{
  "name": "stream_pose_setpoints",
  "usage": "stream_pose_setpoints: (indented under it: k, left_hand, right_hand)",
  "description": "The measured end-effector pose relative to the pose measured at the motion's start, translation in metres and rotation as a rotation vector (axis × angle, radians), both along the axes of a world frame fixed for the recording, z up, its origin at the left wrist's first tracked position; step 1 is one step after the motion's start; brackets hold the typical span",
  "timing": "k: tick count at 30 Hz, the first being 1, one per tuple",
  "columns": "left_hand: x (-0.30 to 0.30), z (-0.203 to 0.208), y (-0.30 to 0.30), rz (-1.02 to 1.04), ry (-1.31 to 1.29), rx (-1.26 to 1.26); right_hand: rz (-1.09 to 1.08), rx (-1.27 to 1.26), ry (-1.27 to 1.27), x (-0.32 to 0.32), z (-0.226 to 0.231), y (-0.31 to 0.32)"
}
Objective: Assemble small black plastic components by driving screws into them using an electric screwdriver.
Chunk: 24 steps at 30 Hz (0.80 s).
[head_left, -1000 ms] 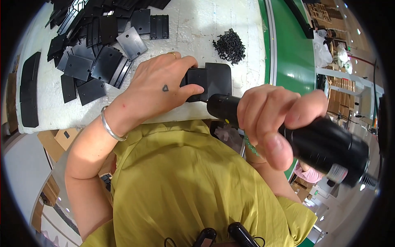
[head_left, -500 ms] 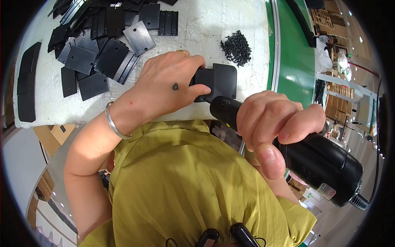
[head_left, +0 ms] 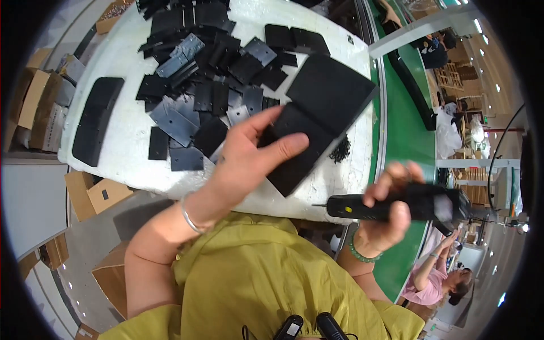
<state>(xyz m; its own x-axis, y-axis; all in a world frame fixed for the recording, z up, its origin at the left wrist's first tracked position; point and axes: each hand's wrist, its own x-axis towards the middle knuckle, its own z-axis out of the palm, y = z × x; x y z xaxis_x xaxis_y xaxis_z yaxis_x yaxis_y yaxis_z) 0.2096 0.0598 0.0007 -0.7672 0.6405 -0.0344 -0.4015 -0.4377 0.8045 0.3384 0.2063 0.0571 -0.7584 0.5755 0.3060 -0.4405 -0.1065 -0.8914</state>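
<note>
My left hand (head_left: 243,161) grips a long black plastic panel (head_left: 331,85), thumb on its upper face and fingers behind its left edge. The panel is raised and tilted over the white table (head_left: 348,184), with a seam across its middle. In my right hand (head_left: 388,218) is a black electric screwdriver (head_left: 357,207), fingers wrapped round its body. Its thin bit points left, apart from the panel. That hand and the tool's rear are blurred. Small black screws (head_left: 341,148) lie heaped beyond the panel's right edge, which partly hides them.
Loose black plates (head_left: 175,122) crowd the table's left and far side. A long black panel (head_left: 96,122) lies at its left edge. A green surface (head_left: 405,141) runs along the right, where a person in a pink top (head_left: 430,280) is seen. Cardboard boxes (head_left: 99,195) stand below left.
My left hand has lifted the panel off the table and tilted it. The screwdriver has come away from the panel and swung level, its bit now pointing left. The view has shifted too.
</note>
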Motion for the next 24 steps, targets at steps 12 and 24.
stream_pose_setpoints:
  k: [12, 24]
  left_hand:
    - [-0.006, 0.01, -0.032, -0.459, -0.184, 0.13]
    - [0.029, 0.017, -0.078, -0.275, 0.058, -0.236]
  right_hand:
    - [0.301, -0.115, -0.416, 0.003, -0.015, -0.009]
    - [0.205, -0.194, -0.256, -0.018, -0.021, -0.02]
